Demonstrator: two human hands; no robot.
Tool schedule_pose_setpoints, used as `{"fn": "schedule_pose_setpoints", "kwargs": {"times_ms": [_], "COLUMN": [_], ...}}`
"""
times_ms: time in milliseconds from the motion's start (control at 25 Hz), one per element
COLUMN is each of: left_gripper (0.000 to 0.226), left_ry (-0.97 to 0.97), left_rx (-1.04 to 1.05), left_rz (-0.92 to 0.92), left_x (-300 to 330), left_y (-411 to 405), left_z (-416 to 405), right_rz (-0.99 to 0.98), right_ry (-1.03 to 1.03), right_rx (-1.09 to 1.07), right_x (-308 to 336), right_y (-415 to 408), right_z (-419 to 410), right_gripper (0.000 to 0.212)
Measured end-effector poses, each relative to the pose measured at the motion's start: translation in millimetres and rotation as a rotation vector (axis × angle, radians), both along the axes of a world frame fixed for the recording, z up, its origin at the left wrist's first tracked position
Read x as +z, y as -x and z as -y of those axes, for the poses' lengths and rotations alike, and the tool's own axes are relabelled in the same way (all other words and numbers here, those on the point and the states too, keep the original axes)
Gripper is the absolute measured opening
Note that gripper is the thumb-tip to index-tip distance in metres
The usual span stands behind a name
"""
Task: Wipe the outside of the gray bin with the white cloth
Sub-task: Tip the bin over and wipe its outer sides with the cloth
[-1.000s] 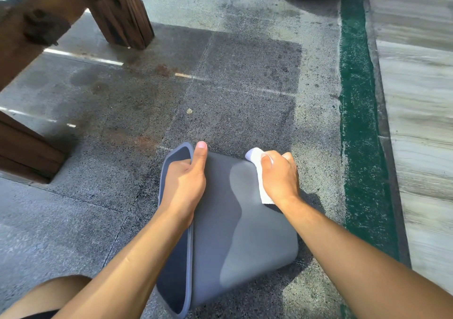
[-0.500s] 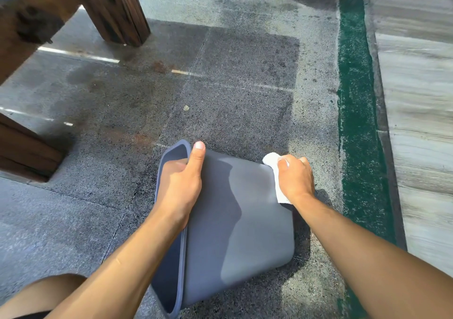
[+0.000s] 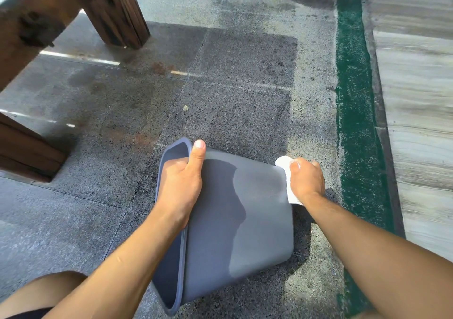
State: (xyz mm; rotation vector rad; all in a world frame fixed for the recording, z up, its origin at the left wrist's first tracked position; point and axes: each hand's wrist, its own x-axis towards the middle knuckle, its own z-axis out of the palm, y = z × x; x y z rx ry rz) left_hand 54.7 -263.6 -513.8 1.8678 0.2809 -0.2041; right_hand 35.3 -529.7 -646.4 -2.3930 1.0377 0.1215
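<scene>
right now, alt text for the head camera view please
A person tips a gray bin on its side on a stone floor, left hand gripping its rim, right hand pressing a white cloth against its base end.

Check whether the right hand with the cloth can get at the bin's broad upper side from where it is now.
Probably yes. The right hand holds the white cloth at the base edge of the gray bin; the upper side is bare, and the left hand only holds the rim.

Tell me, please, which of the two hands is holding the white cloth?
The right hand grips the white cloth against the gray bin base; the left hand only holds the bin's rim.
</scene>
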Motion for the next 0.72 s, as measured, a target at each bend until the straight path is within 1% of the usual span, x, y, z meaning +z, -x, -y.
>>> {"fn": "schedule_pose_setpoints", "kwargs": {"times_ms": [160,280,320,440,560,640,720], "left_gripper": [0.077,0.078,0.077,0.076,0.07,0.057,0.061], "left_ry": [-0.001,-0.024,-0.017,0.057,0.082,0.172,0.307], "left_rx": [0.013,0.003,-0.009,-0.011,0.055,0.069,0.022], "left_rz": [0.005,0.033,0.05,0.061,-0.021,-0.106,-0.186], "left_x": [1.7,5.7,6.5,10.8,10.4,8.5,9.8], "left_y": [1.6,-0.6,-2.5,-9.2,-17.4,-22.2,-25.8], "left_z": [-1.2,-1.8,-2.3,-1.1,-4.1,-9.2,-13.0], "right_rz": [-0.131,-0.168,-0.157,-0.052,0.142,0.257,0.343], "right_ry": [-0.012,-0.069,-0.057,-0.036,-0.137,-0.189,-0.248], "right_rx": [-0.001,-0.134,-0.153,-0.225,-0.345,-0.347,-0.335], "right_x": [-7.0,-8.9,-5.8,13.4,35.0,47.7,60.8], "right_y": [13.3,22.5,20.9,6.8,-8.6,-15.6,-21.4], "right_z": [4.9,9.6,12.1,21.8,25.2,20.8,14.5], "right_gripper": [0.037,0.036,0.036,0.037,0.037,0.036,0.033]}}
